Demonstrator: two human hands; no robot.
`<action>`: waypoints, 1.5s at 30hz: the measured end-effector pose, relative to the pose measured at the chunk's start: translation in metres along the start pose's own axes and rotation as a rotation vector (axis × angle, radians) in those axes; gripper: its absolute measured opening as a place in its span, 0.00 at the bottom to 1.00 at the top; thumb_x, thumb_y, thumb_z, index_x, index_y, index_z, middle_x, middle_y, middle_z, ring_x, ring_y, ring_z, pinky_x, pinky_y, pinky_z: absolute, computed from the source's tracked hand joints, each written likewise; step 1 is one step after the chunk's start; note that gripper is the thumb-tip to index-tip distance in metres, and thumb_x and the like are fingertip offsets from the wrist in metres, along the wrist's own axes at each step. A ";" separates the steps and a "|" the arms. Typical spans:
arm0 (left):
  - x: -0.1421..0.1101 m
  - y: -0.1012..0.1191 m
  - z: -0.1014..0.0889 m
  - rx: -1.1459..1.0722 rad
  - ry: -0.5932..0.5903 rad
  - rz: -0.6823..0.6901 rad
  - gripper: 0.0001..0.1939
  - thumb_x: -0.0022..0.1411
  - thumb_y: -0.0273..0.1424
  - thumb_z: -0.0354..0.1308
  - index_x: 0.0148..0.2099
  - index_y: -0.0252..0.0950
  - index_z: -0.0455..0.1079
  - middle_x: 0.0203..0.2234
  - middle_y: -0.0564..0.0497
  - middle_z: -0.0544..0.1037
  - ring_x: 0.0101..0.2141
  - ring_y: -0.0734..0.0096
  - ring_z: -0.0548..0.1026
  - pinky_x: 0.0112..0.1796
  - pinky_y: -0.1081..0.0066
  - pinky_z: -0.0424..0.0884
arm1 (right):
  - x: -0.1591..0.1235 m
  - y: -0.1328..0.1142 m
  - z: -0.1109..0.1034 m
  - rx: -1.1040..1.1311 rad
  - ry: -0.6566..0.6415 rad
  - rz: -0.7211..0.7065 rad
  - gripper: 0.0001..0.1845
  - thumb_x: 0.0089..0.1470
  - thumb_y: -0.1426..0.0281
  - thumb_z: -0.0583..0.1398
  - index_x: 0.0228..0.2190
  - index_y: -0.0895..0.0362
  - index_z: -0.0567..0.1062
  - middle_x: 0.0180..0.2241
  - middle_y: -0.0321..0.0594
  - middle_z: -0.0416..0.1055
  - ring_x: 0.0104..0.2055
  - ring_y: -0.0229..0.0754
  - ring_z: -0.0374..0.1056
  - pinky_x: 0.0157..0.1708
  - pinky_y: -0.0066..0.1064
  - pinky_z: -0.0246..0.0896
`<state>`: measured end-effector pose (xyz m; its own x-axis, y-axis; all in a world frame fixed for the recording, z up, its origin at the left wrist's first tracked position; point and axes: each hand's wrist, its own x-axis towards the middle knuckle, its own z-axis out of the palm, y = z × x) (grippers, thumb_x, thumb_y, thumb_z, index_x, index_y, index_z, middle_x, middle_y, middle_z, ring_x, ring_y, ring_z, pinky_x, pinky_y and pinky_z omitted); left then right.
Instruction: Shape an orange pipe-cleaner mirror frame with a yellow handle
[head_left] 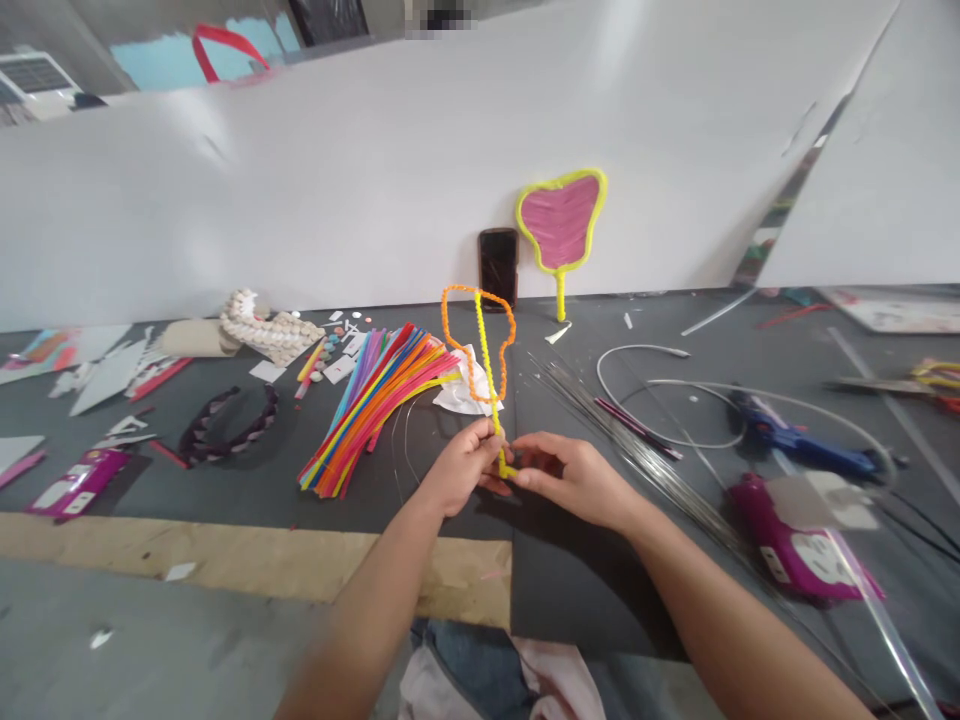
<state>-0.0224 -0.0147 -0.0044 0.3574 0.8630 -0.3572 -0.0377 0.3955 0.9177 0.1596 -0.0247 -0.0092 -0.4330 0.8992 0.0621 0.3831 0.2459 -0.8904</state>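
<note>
Both of my hands are closed around the lower end of a yellow pipe cleaner. It stands upright, and an orange pipe cleaner loop rises with it above my fingers. My left hand pinches the yellow stem under the loop. Lower down, my right hand grips the bent bottom tip of the same pipe cleaner between thumb and fingers. Behind the loop lies a crumpled white paper. A bundle of coloured pipe cleaners rests left of my left hand.
A pink fan shape with yellow edging and a phone lean against the white panel. Thin wires, a blue glue gun and a magenta packet lie right. A braided headband sits left.
</note>
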 end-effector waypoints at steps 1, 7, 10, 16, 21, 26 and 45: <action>-0.001 0.001 0.000 -0.020 -0.044 -0.028 0.16 0.54 0.43 0.58 0.34 0.37 0.60 0.26 0.56 0.69 0.22 0.74 0.73 0.22 0.74 0.71 | 0.001 0.000 -0.003 0.127 0.015 0.046 0.19 0.53 0.56 0.57 0.41 0.55 0.73 0.30 0.39 0.74 0.26 0.36 0.66 0.27 0.28 0.61; -0.004 0.000 0.004 -0.052 -0.257 -0.076 0.17 0.55 0.43 0.58 0.32 0.35 0.60 0.25 0.54 0.69 0.23 0.70 0.77 0.23 0.74 0.72 | 0.007 0.004 -0.009 0.673 0.148 0.237 0.20 0.49 0.55 0.60 0.40 0.56 0.72 0.32 0.38 0.71 0.23 0.32 0.62 0.25 0.28 0.59; -0.005 -0.003 0.007 0.014 -0.297 -0.070 0.17 0.54 0.43 0.59 0.31 0.34 0.61 0.23 0.54 0.70 0.24 0.70 0.77 0.25 0.73 0.73 | 0.009 0.006 -0.003 0.790 0.146 0.219 0.19 0.48 0.57 0.62 0.37 0.57 0.72 0.29 0.36 0.69 0.23 0.31 0.60 0.24 0.26 0.56; -0.008 -0.006 0.011 0.084 -0.351 -0.105 0.14 0.55 0.41 0.58 0.32 0.34 0.62 0.21 0.52 0.73 0.24 0.70 0.76 0.28 0.72 0.71 | 0.012 0.007 0.002 0.852 0.161 0.253 0.17 0.46 0.58 0.64 0.30 0.58 0.70 0.17 0.28 0.59 0.18 0.29 0.53 0.18 0.23 0.48; -0.008 -0.004 0.012 0.103 -0.353 -0.091 0.13 0.56 0.40 0.58 0.34 0.34 0.66 0.23 0.51 0.74 0.27 0.69 0.77 0.32 0.70 0.70 | 0.013 0.004 0.003 0.889 0.150 0.272 0.17 0.45 0.59 0.65 0.29 0.58 0.68 0.18 0.29 0.63 0.18 0.30 0.57 0.20 0.24 0.53; -0.004 -0.005 0.010 -0.002 -0.269 -0.109 0.16 0.56 0.42 0.58 0.35 0.33 0.68 0.27 0.47 0.76 0.31 0.68 0.77 0.35 0.69 0.71 | 0.013 0.009 0.000 0.901 0.170 0.238 0.16 0.45 0.59 0.65 0.29 0.58 0.69 0.18 0.29 0.65 0.19 0.30 0.59 0.20 0.24 0.53; -0.002 -0.002 0.008 -0.034 -0.171 -0.206 0.18 0.47 0.38 0.66 0.36 0.30 0.73 0.29 0.44 0.78 0.26 0.70 0.77 0.32 0.70 0.72 | 0.016 0.005 -0.019 1.052 0.458 0.247 0.17 0.39 0.61 0.68 0.26 0.57 0.69 0.20 0.29 0.65 0.20 0.29 0.61 0.21 0.22 0.58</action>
<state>-0.0159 -0.0198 -0.0044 0.5127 0.6988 -0.4987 0.0217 0.5702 0.8212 0.1701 -0.0026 -0.0037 -0.0252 0.9797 -0.1991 -0.5405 -0.1809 -0.8216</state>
